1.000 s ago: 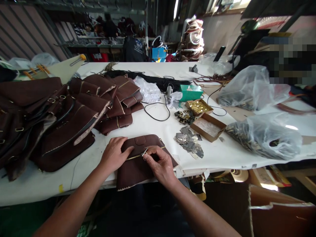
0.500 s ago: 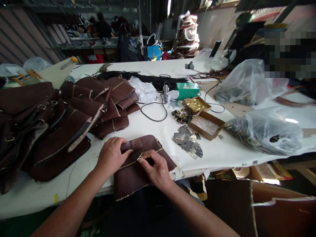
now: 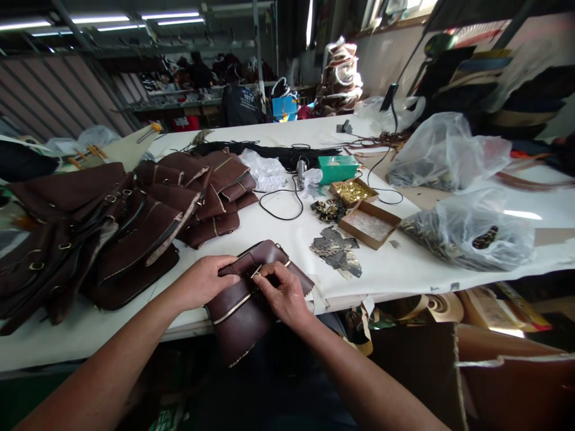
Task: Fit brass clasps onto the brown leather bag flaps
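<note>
A brown leather piece (image 3: 242, 317) with a metal zipper (image 3: 232, 309) lies over the table's front edge, its lower part hanging down. My left hand (image 3: 209, 280) grips its upper left edge, thumb on top of the leather. Between the thumb and fingers of my right hand (image 3: 281, 287) is a small metal piece (image 3: 256, 271), held upright against the leather above the zipper. My right hand's lower fingers are curled, and the metal piece is partly hidden by the fingertips.
Brown leather bags (image 3: 135, 239) are piled at left. Grey metal plates (image 3: 336, 250), a box of gold parts (image 3: 354, 191), an open cardboard box (image 3: 371, 224) and a green box (image 3: 336, 169) stand right of centre. Plastic bags (image 3: 476, 233) lie farther right.
The leather piece has turned a little, its zipper now slanting more steeply. My right hand and the metal piece have moved slightly up over the leather. The camera view has shifted.
</note>
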Tool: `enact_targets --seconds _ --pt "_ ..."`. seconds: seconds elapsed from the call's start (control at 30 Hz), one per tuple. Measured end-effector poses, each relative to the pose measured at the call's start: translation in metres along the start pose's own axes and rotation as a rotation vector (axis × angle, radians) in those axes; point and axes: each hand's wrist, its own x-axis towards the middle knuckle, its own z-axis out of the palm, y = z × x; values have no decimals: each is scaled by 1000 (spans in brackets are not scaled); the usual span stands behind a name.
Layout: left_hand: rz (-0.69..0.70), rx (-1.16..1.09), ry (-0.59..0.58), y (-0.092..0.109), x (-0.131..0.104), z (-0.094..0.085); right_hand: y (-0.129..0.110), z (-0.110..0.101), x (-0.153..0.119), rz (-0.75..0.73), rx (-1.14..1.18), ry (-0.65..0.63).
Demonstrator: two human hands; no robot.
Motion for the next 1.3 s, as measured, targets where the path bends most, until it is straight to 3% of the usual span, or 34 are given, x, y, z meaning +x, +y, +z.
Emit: enact_targets --seconds 0.2,0.4,0.63,1.07,1.3 --pt "-7 -87 0 30 -25 -2 -23 -3 -8 -48 5 -55" --pt "-23 -114 -14 55 -40 3 -35 -7 -17 -23 3 -17" --pt "63 -33 -16 66 -45 9 -52 -18 -21 -65 -45 -48" --pt "196 187 30 87 -57 19 -82 -43 -19 24 -50 -218" --pt "109 105 16 85 -60 19 -82 -53 -16 37 25 -308"
